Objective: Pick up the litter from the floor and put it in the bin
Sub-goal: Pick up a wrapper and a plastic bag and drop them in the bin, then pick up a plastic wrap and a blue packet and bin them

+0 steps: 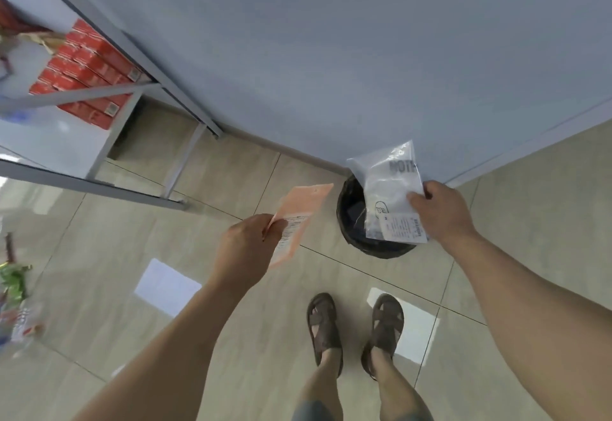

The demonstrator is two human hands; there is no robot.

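A round black bin (351,208) with a dark liner stands on the tiled floor against the wall corner. Directly above its opening my right hand (440,213) pinches a clear plastic bag (390,188) with dark lettering and a white label. My left hand (245,245) is shut on a flat pink packet (298,215) with printed text, held in the air to the left of the bin. The bag hides part of the bin's mouth.
A grey metal shelf rack (99,92) with stacked red boxes (82,69) stands at the left. Green and clear wrappers (15,288) lie at the far left edge. My sandalled feet (354,328) stand just short of the bin, on beige tiles.
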